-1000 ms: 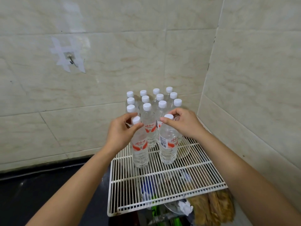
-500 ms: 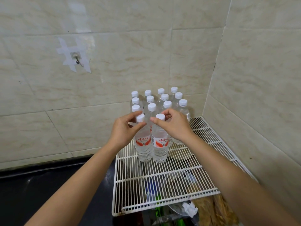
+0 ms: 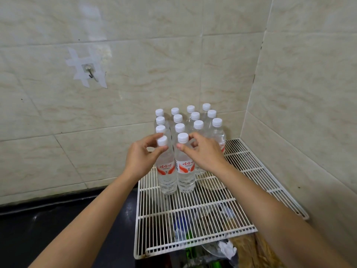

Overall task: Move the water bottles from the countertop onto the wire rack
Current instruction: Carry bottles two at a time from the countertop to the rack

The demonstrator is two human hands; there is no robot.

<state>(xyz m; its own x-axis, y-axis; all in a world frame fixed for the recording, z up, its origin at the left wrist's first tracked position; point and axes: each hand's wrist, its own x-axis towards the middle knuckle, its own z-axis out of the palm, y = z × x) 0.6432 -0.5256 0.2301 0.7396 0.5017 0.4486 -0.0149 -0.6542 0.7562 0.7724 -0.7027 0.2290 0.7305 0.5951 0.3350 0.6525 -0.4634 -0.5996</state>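
Two clear water bottles with white caps and red-and-white labels stand side by side on the white wire rack (image 3: pixel 212 207), in front of several identical bottles (image 3: pixel 195 116) set in rows in the tiled corner. My left hand (image 3: pixel 139 157) pinches the neck of the left front bottle (image 3: pixel 166 171) just under its cap. Beside it, my right hand (image 3: pixel 204 153) holds the neck of the right front bottle (image 3: pixel 185 171) with thumb and fingers. Both bottles are upright with their bases on the wires.
The rack's front and right parts are bare wire. Beneath the rack lie bags, a crumpled paper (image 3: pixel 228 248) and other clutter. A black countertop (image 3: pixel 48 229) lies to the left. Tiled walls close the back and right; a taped hook (image 3: pixel 90 72) hangs on the back wall.
Both hands carried the two bottles back along the rack and brought them together. They now stand touching right in front of the rows of bottles.
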